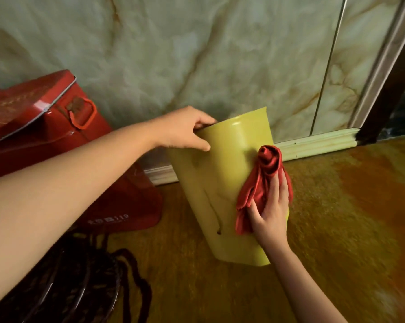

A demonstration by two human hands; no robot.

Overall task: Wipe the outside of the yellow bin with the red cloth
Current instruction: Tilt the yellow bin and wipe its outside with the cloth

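The yellow bin [222, 180] stands tilted on the floor in the middle of the head view, close to the wall. My left hand [185, 130] grips its upper far edge, fingers curled over the edge. My right hand [270, 213] presses the bunched red cloth [262, 176] against the bin's right side wall. A dark drip streak runs down the bin's front, left of the cloth.
A red metal box [45, 127] with a hinged lid and handle stands to the left against the marble wall [196, 54]. A dark woven basket [64, 280] lies at the lower left. Brown floor [336, 229] spreads to the right; a baseboard and door frame [383, 73] are behind.
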